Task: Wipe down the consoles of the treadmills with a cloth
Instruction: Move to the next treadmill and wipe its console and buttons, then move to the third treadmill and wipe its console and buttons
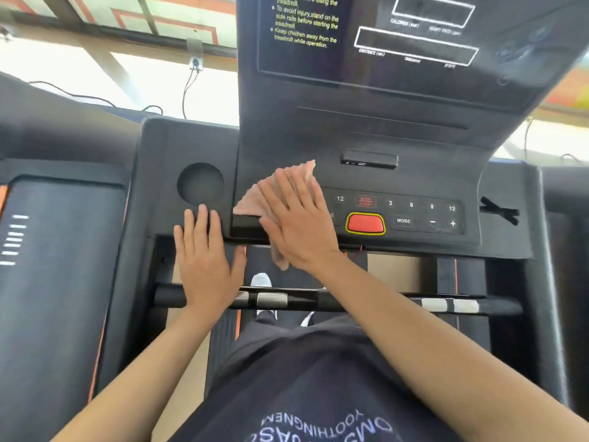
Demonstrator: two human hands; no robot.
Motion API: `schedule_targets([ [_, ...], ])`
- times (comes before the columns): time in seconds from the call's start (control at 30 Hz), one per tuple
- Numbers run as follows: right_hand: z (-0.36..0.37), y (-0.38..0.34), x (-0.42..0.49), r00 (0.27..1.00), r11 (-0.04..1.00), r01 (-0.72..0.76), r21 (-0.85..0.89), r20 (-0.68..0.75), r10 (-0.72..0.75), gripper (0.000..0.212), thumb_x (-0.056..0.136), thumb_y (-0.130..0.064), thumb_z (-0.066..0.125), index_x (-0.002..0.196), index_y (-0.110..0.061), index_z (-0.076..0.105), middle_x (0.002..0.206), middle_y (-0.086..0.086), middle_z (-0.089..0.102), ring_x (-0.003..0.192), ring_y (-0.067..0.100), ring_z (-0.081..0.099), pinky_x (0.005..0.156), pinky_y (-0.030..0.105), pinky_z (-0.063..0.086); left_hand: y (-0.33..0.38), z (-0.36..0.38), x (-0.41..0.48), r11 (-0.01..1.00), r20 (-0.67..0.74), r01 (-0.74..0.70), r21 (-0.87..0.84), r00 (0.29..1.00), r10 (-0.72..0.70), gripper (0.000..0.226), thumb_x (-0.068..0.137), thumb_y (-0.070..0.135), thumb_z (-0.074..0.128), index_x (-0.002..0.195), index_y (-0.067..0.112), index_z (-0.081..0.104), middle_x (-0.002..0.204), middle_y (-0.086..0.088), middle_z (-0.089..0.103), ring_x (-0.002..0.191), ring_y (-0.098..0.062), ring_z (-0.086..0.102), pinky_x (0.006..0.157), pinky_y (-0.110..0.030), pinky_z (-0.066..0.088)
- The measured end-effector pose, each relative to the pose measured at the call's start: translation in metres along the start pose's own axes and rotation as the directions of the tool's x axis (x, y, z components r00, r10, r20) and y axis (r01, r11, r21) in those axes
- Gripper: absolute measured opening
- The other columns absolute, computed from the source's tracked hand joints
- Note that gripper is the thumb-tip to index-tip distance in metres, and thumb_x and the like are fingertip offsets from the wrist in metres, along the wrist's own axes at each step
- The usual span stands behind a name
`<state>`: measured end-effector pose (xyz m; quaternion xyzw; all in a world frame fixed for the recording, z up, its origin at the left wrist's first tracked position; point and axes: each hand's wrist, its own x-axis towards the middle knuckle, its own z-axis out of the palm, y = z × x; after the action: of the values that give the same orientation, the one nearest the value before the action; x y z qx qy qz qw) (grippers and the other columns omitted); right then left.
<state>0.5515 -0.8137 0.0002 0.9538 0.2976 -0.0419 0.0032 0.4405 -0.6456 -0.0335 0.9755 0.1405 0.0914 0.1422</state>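
Pink cloth (280,193) is pressed flat on the console (414,173) at frame centre under the spread right hand (296,218); the left hand (204,250), fingers spread, holds nothing. Buttons (420,215) to the right and the screen (414,43) at upper right seem left to be wiped.

The right hand (294,218) lies flat on the cloth (280,189) at the left end of the console (366,135) button panel. The left hand (207,260) rests at the console's front edge, below the cup holder (200,183).
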Motion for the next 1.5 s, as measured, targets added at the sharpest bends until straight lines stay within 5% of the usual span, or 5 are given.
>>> schedule_targets([
  [0.77,0.011,0.237,-0.167,0.808,0.811,-0.550,0.199,-0.119,0.577,0.049,0.111,-0.033,0.024,0.154,-0.014,0.039,0.160,0.014,0.038,0.151,0.034,0.032,0.123,0.049,0.028,0.101,-0.021,-0.055,0.989,0.180,0.146,0.041,0.972,-0.151,0.091,0.079,0.052,0.048,0.153,-0.001,0.038,0.163,-0.023,0.035,0.147,-0.044,0.038,0.118,-0.057,0.034],
  [0.93,-0.015,0.228,-0.214,0.682,0.627,-0.610,0.485,-0.083,0.727,0.048,0.106,-0.039,0.018,0.122,-0.025,0.062,0.110,0.002,0.072,0.113,0.029,0.061,0.089,0.045,0.052,0.141,-0.027,-0.084,0.999,0.229,0.037,-0.017,0.973,-0.032,0.078,0.079,0.055,0.041,0.140,0.009,0.058,0.154,-0.017,0.050,0.136,-0.041,0.051,0.108,-0.055,0.044],
  [1.1,-0.067,0.180,-0.272,0.632,0.164,-0.305,0.938,0.070,0.772,0.033,0.108,-0.012,0.045,0.085,-0.027,0.063,0.063,-0.006,0.063,0.053,-0.008,0.060,0.052,0.005,0.040,0.193,-0.038,-0.114,0.978,0.289,-0.057,-0.201,0.950,0.115,0.068,0.078,0.054,0.043,0.130,0.018,0.068,0.142,-0.003,0.062,0.132,-0.027,0.055,0.113,-0.043,0.041],
  [1.3,-0.056,0.141,-0.335,0.704,0.015,-0.196,0.981,0.130,0.698,0.012,0.093,-0.026,0.068,0.105,-0.023,0.066,0.091,0.004,0.076,0.086,0.026,0.075,0.075,0.048,0.060,0.237,-0.048,-0.129,0.866,0.385,-0.250,-0.433,0.818,0.428,0.051,0.088,0.039,0.067,0.137,0.026,0.062,0.141,0.013,0.060,0.134,-0.009,0.051,0.117,-0.035,0.038],
  [1.5,-0.061,0.094,-0.392,0.669,-0.077,-0.115,0.990,0.135,0.731,0.011,0.100,0.000,0.061,0.102,-0.008,0.067,0.073,0.003,0.076,0.054,0.012,0.066,0.051,0.016,0.045,0.263,-0.042,-0.130,0.682,0.446,-0.262,-0.683,0.589,0.674,0.072,0.078,0.059,0.066,0.142,0.027,0.058,0.141,0.015,0.059,0.128,-0.001,0.053,0.108,-0.021,0.040],
])
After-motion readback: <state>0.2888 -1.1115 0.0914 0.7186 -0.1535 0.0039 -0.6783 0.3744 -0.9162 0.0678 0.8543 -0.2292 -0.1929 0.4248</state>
